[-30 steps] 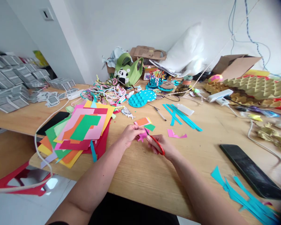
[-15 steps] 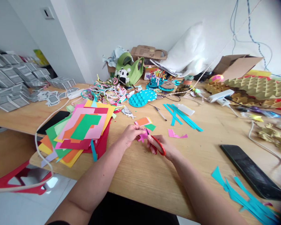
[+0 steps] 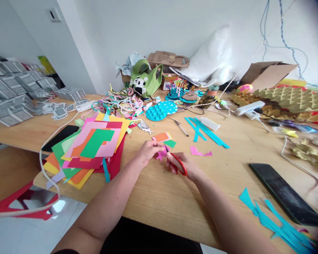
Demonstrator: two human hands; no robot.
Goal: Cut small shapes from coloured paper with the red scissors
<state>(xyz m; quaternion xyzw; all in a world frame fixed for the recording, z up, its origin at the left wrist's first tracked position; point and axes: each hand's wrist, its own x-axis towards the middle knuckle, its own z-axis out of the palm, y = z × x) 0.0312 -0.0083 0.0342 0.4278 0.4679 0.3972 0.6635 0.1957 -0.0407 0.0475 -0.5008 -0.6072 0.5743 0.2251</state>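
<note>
My left hand (image 3: 150, 152) pinches a small piece of magenta paper (image 3: 161, 154) with pointed edges, held above the wooden table. Red-handled scissors (image 3: 184, 168) are gripped in my right hand (image 3: 181, 163), their dark blades meeting the paper's right side. How far the blades are apart is too small to make out. Just beyond the hands lie small orange and green paper pieces (image 3: 162, 137). A magenta scrap (image 3: 200, 151) with a cut-out edge rests to the right of them.
A stack of coloured paper (image 3: 96, 143) spreads over the table's left. Blue strips (image 3: 208, 132) and a pen (image 3: 182, 128) lie farther back. At right are a black phone (image 3: 284, 194) and more blue strips (image 3: 278, 225). A green panda bag (image 3: 145, 79) stands against the wall.
Almost nothing differs. The scissors' handles have shifted very slightly in my right hand, and the magenta paper stays between my left fingers.
</note>
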